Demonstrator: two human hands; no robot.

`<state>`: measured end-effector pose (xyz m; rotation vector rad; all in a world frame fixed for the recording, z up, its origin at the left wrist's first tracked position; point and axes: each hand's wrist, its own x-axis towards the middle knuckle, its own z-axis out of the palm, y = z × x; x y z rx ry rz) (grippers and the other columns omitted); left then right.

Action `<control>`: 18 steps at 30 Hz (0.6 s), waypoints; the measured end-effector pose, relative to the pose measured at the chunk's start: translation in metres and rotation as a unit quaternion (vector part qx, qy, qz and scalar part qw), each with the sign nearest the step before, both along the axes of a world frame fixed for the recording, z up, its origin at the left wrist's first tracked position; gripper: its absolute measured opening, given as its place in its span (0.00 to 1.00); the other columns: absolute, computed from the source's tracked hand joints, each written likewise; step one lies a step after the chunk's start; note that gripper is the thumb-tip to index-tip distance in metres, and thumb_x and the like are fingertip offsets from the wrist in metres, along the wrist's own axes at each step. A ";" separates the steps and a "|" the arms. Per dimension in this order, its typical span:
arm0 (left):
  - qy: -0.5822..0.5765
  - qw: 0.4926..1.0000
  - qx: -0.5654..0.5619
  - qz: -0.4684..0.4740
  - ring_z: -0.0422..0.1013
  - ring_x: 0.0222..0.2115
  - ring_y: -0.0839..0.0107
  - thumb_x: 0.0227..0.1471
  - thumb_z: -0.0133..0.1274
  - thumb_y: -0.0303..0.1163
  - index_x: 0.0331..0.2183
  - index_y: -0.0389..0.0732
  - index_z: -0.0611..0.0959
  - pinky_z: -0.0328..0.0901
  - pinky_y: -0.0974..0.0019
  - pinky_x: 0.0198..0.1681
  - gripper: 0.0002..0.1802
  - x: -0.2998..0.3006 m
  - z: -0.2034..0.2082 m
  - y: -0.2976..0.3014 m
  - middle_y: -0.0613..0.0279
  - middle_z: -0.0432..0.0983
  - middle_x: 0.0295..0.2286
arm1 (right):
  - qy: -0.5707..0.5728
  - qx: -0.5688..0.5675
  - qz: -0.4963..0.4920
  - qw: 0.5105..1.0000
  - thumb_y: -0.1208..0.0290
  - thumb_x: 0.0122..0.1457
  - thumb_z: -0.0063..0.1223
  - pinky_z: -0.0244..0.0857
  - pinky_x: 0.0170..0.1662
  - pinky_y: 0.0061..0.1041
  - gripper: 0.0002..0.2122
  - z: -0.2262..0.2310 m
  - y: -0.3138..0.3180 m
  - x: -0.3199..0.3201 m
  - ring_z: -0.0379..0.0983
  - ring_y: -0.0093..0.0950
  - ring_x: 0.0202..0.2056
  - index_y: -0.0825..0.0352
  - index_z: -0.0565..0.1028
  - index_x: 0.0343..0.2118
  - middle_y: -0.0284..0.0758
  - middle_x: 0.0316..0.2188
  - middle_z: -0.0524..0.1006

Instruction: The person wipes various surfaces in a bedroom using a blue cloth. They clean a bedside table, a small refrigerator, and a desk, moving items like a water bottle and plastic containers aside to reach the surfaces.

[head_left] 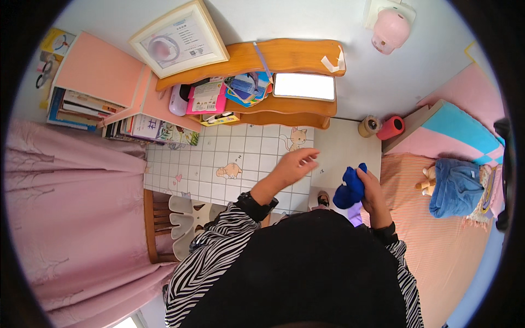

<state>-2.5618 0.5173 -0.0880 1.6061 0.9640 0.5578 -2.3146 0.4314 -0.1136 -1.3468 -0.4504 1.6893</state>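
My right hand is closed round a bunched-up, bright blue cloth, held in front of my body to the right. The folds hide what kind of cloth it is. Just below it shows a bit of something purple, partly behind my black top. My left hand is over the right end of the white tiled-pattern desk top, fingers loosely stretched and apart, with nothing in them. A dark band circles my left wrist.
A wooden shelf along the wall holds a tablet-like white panel, books and a picture frame. Right of me is a bed with a folded blue garment. A chair stands left, near pink curtains.
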 end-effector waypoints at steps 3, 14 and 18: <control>0.010 0.996 0.050 -0.074 0.65 0.47 0.62 0.43 0.59 0.32 0.54 0.43 0.64 0.63 0.66 0.46 0.36 0.016 -0.003 -0.012 0.54 0.58 0.53 | 0.103 0.008 -0.016 0.995 0.59 0.62 0.41 0.68 0.40 0.26 0.17 0.006 0.015 -0.023 0.72 0.27 0.37 0.68 0.68 0.44 0.36 0.37 0.73; -0.017 0.987 0.099 0.124 0.69 0.41 0.61 0.39 0.48 0.18 0.42 0.39 0.77 0.64 0.67 0.46 0.23 -0.065 -0.074 0.022 0.53 0.72 0.41 | -0.066 0.005 0.078 0.995 0.59 0.59 0.47 0.68 0.38 0.27 0.25 0.025 0.024 -0.069 0.71 0.31 0.42 0.71 0.60 0.53 0.40 0.45 0.69; 0.291 0.905 0.226 0.212 0.59 0.49 0.44 0.42 0.53 0.28 0.51 0.43 0.68 0.57 0.53 0.52 0.31 -0.126 -0.107 0.036 0.42 0.60 0.50 | -0.061 -0.024 0.036 0.997 0.64 0.57 0.48 0.67 0.35 0.23 0.22 0.019 0.017 -0.055 0.73 0.28 0.37 0.71 0.63 0.51 0.39 0.43 0.70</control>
